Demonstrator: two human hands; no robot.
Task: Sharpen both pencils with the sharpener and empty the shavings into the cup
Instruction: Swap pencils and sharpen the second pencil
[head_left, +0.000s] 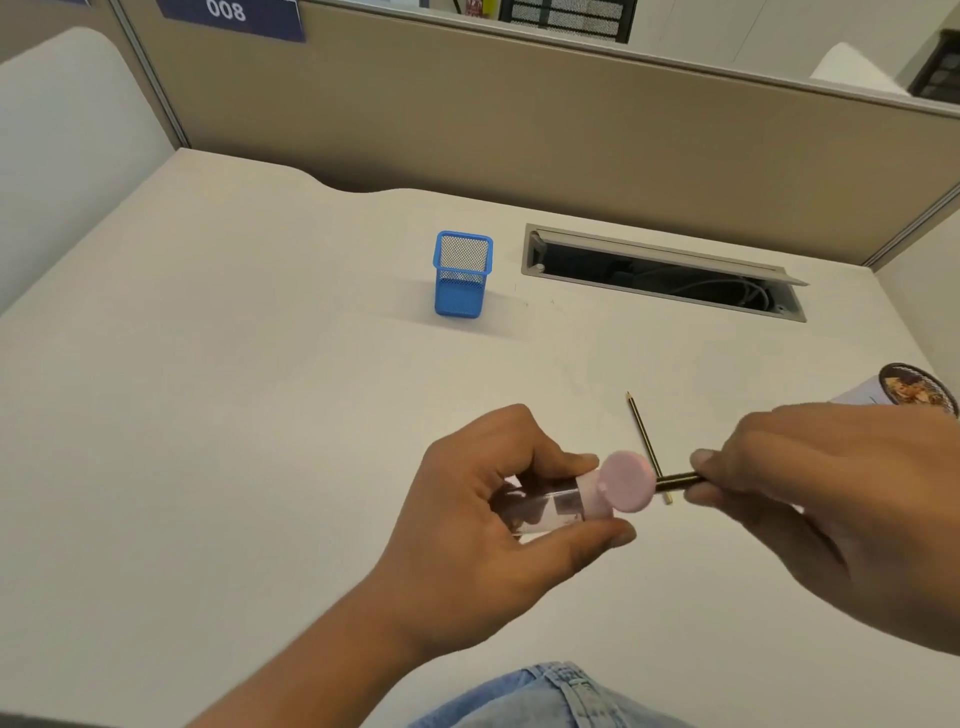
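**Pink sharpener in hand, second pencil going in**

Pink plastic catches the eye first: the small clear-bodied sharpener with a pink cap end (587, 501) lies sideways in the person's left hand (498, 514), thumb and fingers clamped round its barrel, the round lid (626, 480) flipped open. Dark shavings show through the clear wall, so some sharpening looks done. The right hand (821, 499) pinches a dark pencil with a gold band (678, 480), its tip hidden behind the lid; whether it sits in the hole or is just at it I cannot tell.

A second slim dark pencil (647, 444) lies on the white desk (260, 415) just beyond the hands, its point towards 12 o'clock and apparently already sharp. My guess is one pencil is finished, the other is in progress, and emptying is left.

The printed paper cup (904, 397) is at about 3 o'clock, partly behind the right hand. It is near, but the wrist covers most of it.

Farther out, a blue mesh pen holder (462, 275) stands at 11 o'clock and an open cable hatch (665, 275) lies at 1 o'clock, both well apart from the work. Nothing blocks the path to the cup except the lying pencil, easily avoided.
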